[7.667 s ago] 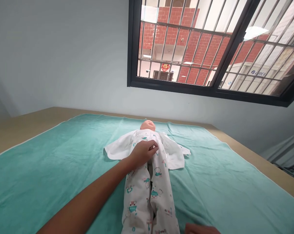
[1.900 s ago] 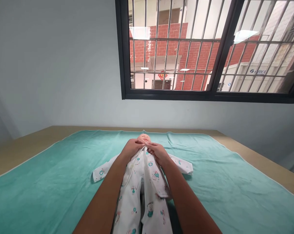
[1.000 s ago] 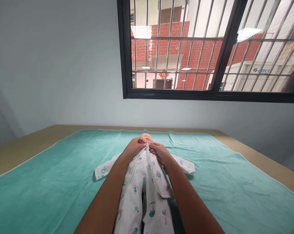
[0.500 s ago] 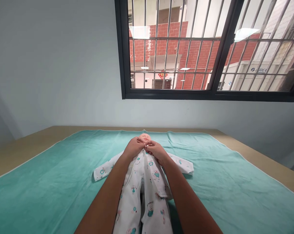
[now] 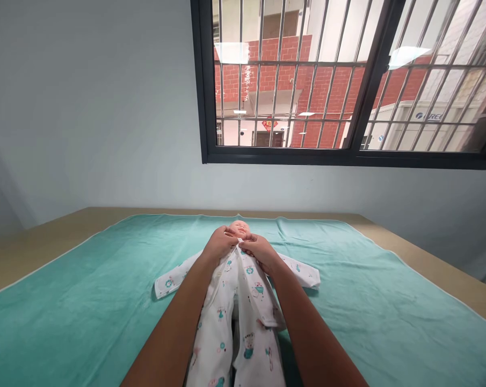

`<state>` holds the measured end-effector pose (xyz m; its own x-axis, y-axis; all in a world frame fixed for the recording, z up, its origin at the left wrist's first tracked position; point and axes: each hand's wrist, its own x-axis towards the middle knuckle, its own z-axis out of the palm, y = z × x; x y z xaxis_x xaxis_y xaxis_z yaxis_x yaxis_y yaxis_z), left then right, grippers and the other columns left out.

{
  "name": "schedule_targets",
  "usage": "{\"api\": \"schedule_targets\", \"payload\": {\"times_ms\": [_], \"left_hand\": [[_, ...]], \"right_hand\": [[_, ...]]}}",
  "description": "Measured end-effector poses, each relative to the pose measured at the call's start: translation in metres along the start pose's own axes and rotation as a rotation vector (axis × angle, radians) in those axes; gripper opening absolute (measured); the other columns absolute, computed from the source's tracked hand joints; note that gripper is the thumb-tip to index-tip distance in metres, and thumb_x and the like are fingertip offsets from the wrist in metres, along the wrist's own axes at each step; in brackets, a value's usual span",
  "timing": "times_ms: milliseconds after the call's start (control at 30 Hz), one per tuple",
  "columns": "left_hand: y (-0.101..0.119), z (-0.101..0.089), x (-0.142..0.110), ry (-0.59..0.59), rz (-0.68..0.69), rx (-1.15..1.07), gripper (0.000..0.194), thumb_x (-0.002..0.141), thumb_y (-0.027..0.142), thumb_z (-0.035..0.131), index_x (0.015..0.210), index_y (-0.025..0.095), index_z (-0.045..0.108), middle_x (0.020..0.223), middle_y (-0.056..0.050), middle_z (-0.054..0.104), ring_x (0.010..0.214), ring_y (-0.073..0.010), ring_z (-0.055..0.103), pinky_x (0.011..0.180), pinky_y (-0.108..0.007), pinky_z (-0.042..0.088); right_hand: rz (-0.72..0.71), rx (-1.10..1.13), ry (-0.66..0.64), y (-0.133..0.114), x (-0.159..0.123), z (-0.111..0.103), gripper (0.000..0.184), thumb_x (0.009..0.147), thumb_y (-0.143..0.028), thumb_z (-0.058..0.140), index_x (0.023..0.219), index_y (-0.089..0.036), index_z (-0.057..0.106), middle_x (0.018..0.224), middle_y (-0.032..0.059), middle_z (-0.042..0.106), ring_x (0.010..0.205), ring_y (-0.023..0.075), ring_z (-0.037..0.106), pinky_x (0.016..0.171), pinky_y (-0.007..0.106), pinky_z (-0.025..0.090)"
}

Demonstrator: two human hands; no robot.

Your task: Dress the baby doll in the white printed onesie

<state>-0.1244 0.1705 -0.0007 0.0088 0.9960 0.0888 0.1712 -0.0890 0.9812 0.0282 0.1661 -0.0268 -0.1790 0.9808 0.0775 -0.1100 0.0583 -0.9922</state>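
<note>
A baby doll [image 5: 239, 227] lies face up on a green cloth, its head away from me. It is dressed in a white printed baby outfit [image 5: 259, 290], with sleeves spread out to both sides and the front parted below the neck. My left hand [image 5: 222, 242] pinches the left edge of the collar just under the doll's chin. Opposite it, my right hand [image 5: 259, 249] grips the right edge of the collar. The fingertips of both hands nearly meet at the neckline. My forearms hide parts of the outfit's sides.
The green cloth [image 5: 98, 295] covers most of a wooden table [image 5: 436, 269]. Behind the table stands a pale wall [image 5: 106, 134] with a dark-framed, barred window [image 5: 283, 156] at the upper right.
The hands have shifted very slightly at the collar, and a little more of its white edge shows between the fingertips. The doll and cloth stay in place.
</note>
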Motion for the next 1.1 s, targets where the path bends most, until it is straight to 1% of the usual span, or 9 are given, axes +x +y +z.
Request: {"api": "schedule_targets", "payload": {"times_ms": [167,267,400,533,667,767,867,933,1100], "left_hand": [[-0.005,-0.003,0.001,-0.056,0.015,-0.046,0.035,0.057,0.025,0.078,0.088,0.015,0.064,0.082,-0.007,0.072,0.073,-0.0202,0.066,0.067,-0.029,0.047],[-0.007,-0.006,0.001,-0.085,0.029,-0.053,0.031,0.059,0.023,0.075,0.088,0.014,0.066,0.086,-0.009,0.073,0.078,-0.0208,0.067,0.071,-0.03,0.048],[-0.009,-0.011,-0.001,-0.095,0.044,-0.033,0.027,0.06,0.016,0.07,0.087,0.013,0.07,0.089,-0.01,0.073,0.083,-0.0213,0.066,0.074,-0.03,0.048],[-0.008,-0.013,-0.004,-0.114,0.063,0.001,0.025,0.063,0.017,0.066,0.087,0.013,0.073,0.09,-0.009,0.074,0.085,-0.0215,0.065,0.074,-0.029,0.047],[-0.006,-0.011,-0.007,-0.117,0.098,0.053,0.025,0.065,0.015,0.061,0.085,0.014,0.075,0.086,-0.007,0.074,0.082,-0.0199,0.064,0.072,-0.027,0.045],[-0.006,-0.011,-0.009,-0.104,0.126,0.088,0.021,0.066,0.018,0.061,0.08,0.014,0.075,0.08,-0.005,0.073,0.081,-0.0197,0.063,0.071,-0.027,0.044],[-0.008,-0.011,-0.009,-0.105,0.139,0.101,0.019,0.07,0.027,0.063,0.077,0.013,0.074,0.079,-0.004,0.073,0.08,-0.0201,0.063,0.07,-0.026,0.044],[-0.01,-0.011,-0.008,-0.087,0.131,0.098,0.022,0.07,0.029,0.065,0.082,0.013,0.074,0.083,-0.006,0.073,0.083,-0.0208,0.064,0.072,-0.027,0.045],[-0.015,-0.011,-0.003,-0.042,0.093,0.072,0.031,0.067,0.022,0.07,0.096,0.011,0.07,0.094,-0.01,0.073,0.089,-0.0218,0.066,0.079,-0.029,0.048]], "right_hand": [[-0.046,-0.065,0.039,-0.001,-0.002,0.002,0.024,0.066,-0.034,0.072,0.078,-0.017,0.06,0.062,-0.0019,0.059,0.054,0.0085,0.046,0.054,0.022,0.034],[-0.075,-0.164,0.094,0.001,0.002,0.006,0.023,0.066,-0.035,0.072,0.077,-0.017,0.063,0.062,-0.0009,0.06,0.055,0.0099,0.046,0.054,0.024,0.034],[-0.167,-0.356,0.213,0.005,0.007,0.011,0.017,0.065,-0.034,0.072,0.076,-0.02,0.071,0.07,0.0001,0.063,0.068,0.0147,0.053,0.065,0.027,0.038],[-0.25,-0.531,0.315,0.007,0.008,0.014,0.009,0.067,-0.031,0.071,0.07,-0.024,0.073,0.081,0.002,0.062,0.078,0.017,0.054,0.074,0.028,0.037],[-0.277,-0.641,0.365,0.008,0.004,0.018,0.01,0.07,-0.028,0.068,0.063,-0.022,0.069,0.079,0.0024,0.059,0.074,0.0158,0.053,0.071,0.028,0.035],[-0.318,-0.705,0.4,0.009,0.001,0.021,0.01,0.072,-0.026,0.064,0.063,-0.022,0.065,0.083,0.0011,0.058,0.074,0.0146,0.052,0.068,0.027,0.035],[-0.396,-0.723,0.365,0.008,0.001,0.022,0.005,0.072,-0.024,0.061,0.069,-0.022,0.063,0.087,-0.0003,0.058,0.077,0.0145,0.053,0.067,0.026,0.037],[-0.412,-0.696,0.315,0.008,0.001,0.02,0.005,0.072,-0.025,0.061,0.07,-0.022,0.064,0.085,-0.0004,0.059,0.078,0.0152,0.054,0.069,0.026,0.039],[-0.371,-0.625,0.194,0.006,-0.001,0.01,0.015,0.074,-0.034,0.063,0.07,-0.021,0.068,0.082,-0.0003,0.065,0.079,0.015,0.059,0.074,0.025,0.043]]}}
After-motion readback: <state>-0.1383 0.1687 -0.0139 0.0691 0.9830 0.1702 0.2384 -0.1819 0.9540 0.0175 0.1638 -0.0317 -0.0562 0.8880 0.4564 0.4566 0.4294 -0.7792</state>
